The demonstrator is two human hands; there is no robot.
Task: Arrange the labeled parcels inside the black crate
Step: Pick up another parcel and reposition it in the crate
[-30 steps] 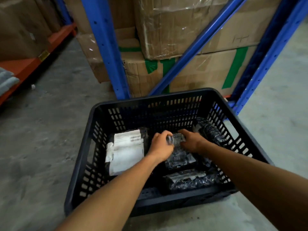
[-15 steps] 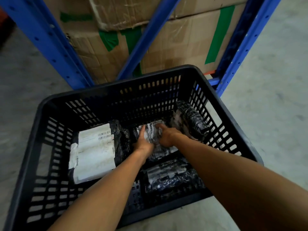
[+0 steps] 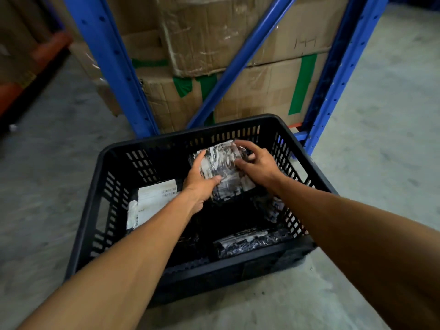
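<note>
The black slatted crate stands on the concrete floor in front of me. Both hands hold one glossy black-wrapped parcel raised and tilted over the crate's middle. My left hand grips its lower left edge, and my right hand grips its right side. On the crate's left floor a flat parcel with a white label lies partly under my left forearm. Another black-wrapped parcel rests along the near wall. A further parcel leans against the right wall, mostly hidden by my right arm.
Blue rack uprights and a diagonal brace rise just behind the crate, with stacked cardboard boxes between them. An orange shelf beam runs at the far left. Bare concrete floor lies on both sides.
Both hands have lifted the black-wrapped parcel from the crate floor and tilted it upward. The camera has shifted, so the crate sits lower and more to the right in view.
</note>
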